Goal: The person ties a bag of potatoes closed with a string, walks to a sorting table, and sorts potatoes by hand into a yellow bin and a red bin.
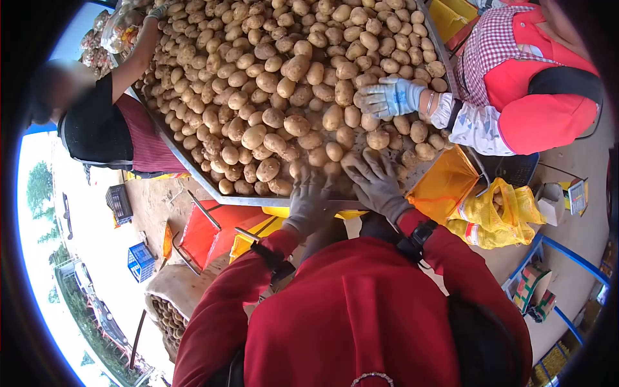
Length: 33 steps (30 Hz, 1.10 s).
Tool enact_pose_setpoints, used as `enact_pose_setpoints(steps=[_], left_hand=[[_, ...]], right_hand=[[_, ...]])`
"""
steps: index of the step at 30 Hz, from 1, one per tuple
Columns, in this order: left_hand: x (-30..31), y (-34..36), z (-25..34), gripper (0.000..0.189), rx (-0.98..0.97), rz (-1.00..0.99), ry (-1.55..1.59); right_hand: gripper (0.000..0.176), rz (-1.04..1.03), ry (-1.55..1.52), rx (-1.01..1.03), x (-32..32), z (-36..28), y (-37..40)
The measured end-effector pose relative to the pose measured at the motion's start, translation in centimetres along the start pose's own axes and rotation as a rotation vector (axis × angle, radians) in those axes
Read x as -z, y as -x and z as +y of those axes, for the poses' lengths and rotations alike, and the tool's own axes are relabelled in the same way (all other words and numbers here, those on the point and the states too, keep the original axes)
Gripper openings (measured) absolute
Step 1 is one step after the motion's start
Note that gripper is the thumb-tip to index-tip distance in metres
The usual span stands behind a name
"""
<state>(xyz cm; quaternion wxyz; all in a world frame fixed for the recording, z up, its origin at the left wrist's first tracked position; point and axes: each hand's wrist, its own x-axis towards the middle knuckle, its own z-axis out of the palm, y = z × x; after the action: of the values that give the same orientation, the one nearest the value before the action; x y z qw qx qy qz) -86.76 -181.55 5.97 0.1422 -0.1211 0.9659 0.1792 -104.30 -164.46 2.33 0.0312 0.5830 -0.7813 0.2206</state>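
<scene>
A large heap of potatoes (pixel 255 135) covers the metal sorting table (pixel 451 77) in front of me. My left hand (pixel 311 198), in a grey glove, reaches over the table's near edge, its fingers stretched out against the closest potatoes. Beside it on the right, my right hand (pixel 375 184) wears a matching glove. Its fingers are extended and apart, resting at potatoes near the edge, and I see nothing gripped in them. Some potatoes under both hands are hidden.
A co-worker's gloved hand (pixel 390 98) touches potatoes at the right; another person's arm (pixel 137 55) reaches in from the left. Below the edge hang a red bag (pixel 205 233) and an orange bag (pixel 445 184). A yellow mesh sack (pixel 500 213) stands right, a blue crate (pixel 140 261) left.
</scene>
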Motion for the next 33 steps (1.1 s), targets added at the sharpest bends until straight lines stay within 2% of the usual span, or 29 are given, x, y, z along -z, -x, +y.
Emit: enact_pose_setpoints(steps=[4,6,9,11,13,15,16,18,20,21,24,26,27,29,30,33], left_hand=[[0.8,-2.9,3.7,0.076,-0.094,-0.107,0.033],[0.1,-4.3,3.4,0.076,-0.225,-0.226,0.081],[0.1,-4.6,1.7,0.058,-0.396,-0.097,0.151],[-0.6,-3.6,-0.7,0.041,-0.458,0.174,0.2],[3.5,-0.5,-2.2,0.031,-0.383,0.365,0.187],[3.7,1.0,-3.8,0.032,-0.143,0.431,0.341],[3.5,1.7,-4.5,0.032,-0.082,0.401,0.362],[2.6,2.9,-5.3,0.032,0.061,0.361,0.394],[1.9,3.2,-5.4,0.03,0.034,0.373,0.358],[2.2,3.5,-5.8,0.029,0.016,0.362,0.335],[4.0,3.0,-5.6,0.023,0.086,0.377,0.32],[4.0,3.1,-5.9,0.015,0.207,0.41,0.331],[3.4,3.4,-7.0,0.012,0.284,0.346,0.423],[3.9,3.5,-7.1,0.011,0.345,0.336,0.448],[3.9,3.6,-7.5,0.014,0.328,0.317,0.479],[7.2,1.9,-6.9,0.024,0.096,0.491,0.23]], right_hand=[[0.046,-0.116,0.137,-0.142,4.9,1.1,3.1],[0.043,-0.116,0.2,-0.194,5.9,2.1,4.4],[0.04,-0.151,0.196,-0.265,5.6,3.8,7.4],[0.033,-0.052,0.176,-0.315,6.0,3.7,7.6],[0.033,0.0,0.2,-0.431,6.0,3.9,7.6],[0.032,0.073,0.141,-0.415,5.8,3.5,4.5],[0.032,0.108,0.106,-0.405,5.5,2.8,2.4],[0.035,0.068,0.114,-0.272,5.2,0.6,-2.8],[0.038,0.009,0.007,-0.144,2.1,-0.8,-4.4],[0.039,-0.019,-0.051,-0.095,0.4,-1.6,-4.0],[0.041,0.06,0.15,-0.005,-1.3,1.0,1.0],[0.029,0.019,0.114,-0.086,2.3,2.1,3.1],[0.023,0.003,0.105,-0.128,4.0,2.8,4.1],[0.022,0.012,0.121,-0.196,5.6,4.4,6.8],[0.021,0.017,0.124,-0.221,6.2,5.2,8.0],[0.019,-0.058,0.139,-0.303,7.0,8.5,10.8]])
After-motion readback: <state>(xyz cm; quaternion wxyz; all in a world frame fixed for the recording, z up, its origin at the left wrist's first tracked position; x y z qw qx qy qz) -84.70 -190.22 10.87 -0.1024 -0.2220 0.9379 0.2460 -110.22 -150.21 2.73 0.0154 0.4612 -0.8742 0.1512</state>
